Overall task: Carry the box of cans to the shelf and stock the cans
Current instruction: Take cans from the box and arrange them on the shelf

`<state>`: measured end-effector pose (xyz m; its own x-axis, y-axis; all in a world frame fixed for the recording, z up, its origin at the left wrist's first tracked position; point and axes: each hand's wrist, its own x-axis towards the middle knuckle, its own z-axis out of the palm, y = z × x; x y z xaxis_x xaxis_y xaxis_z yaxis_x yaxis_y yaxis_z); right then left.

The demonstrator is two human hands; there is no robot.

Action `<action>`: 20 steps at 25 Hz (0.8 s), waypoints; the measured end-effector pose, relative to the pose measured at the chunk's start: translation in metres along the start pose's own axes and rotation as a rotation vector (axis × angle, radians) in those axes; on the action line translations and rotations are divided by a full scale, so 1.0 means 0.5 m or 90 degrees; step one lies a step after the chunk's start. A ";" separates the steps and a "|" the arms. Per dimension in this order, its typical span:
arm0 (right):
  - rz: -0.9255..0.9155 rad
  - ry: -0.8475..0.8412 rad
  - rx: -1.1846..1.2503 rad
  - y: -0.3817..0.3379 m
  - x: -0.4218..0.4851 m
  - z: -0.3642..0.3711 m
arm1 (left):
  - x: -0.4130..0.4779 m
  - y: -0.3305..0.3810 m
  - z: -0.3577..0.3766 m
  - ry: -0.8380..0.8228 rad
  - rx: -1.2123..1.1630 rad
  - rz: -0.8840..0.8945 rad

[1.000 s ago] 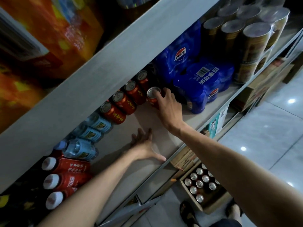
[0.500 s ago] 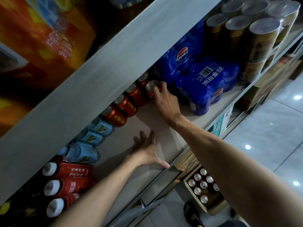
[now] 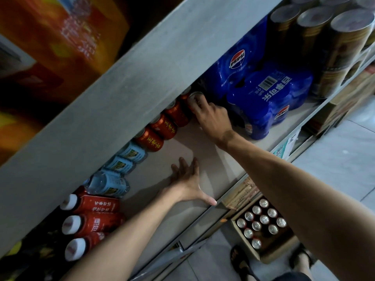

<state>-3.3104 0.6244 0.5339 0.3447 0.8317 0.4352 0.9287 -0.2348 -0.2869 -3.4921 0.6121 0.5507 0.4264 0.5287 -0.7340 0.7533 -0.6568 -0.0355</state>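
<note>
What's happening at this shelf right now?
A person is stocking drinks. Their right hand grips a red metal can with a silver top at the end of a row of matching red cans, beside the blue shrink-wrapped Pepsi pack. The left hand rests flat on the pale shelf board. An open cardboard box on the floor holds more cans.
</note>
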 end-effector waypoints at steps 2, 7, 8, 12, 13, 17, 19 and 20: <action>0.001 -0.013 -0.001 -0.002 0.002 -0.004 | 0.002 -0.002 0.000 0.002 0.006 0.002; -0.007 0.000 -0.002 0.003 0.002 0.000 | -0.001 0.001 -0.003 0.010 0.013 0.001; -0.011 0.001 -0.003 0.005 0.002 0.001 | -0.002 0.002 -0.003 0.013 0.012 0.001; -0.001 -0.012 0.006 0.004 -0.001 0.005 | -0.005 0.001 -0.003 0.013 0.020 0.008; 0.007 -0.017 0.010 0.002 0.002 0.002 | -0.005 0.000 -0.003 0.019 0.022 0.011; 0.001 -0.031 0.059 0.005 -0.016 -0.044 | -0.010 0.000 0.000 0.026 0.006 0.018; 0.006 -0.016 0.081 0.010 -0.081 -0.080 | -0.011 0.002 0.002 0.019 -0.006 0.005; 0.035 -0.012 0.097 0.012 -0.125 -0.095 | -0.003 -0.004 0.007 0.020 -0.017 -0.005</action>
<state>-3.3199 0.5470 0.5456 0.3903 0.8297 0.3991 0.8768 -0.2026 -0.4362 -3.4960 0.6108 0.5492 0.4353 0.5502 -0.7126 0.7697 -0.6380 -0.0224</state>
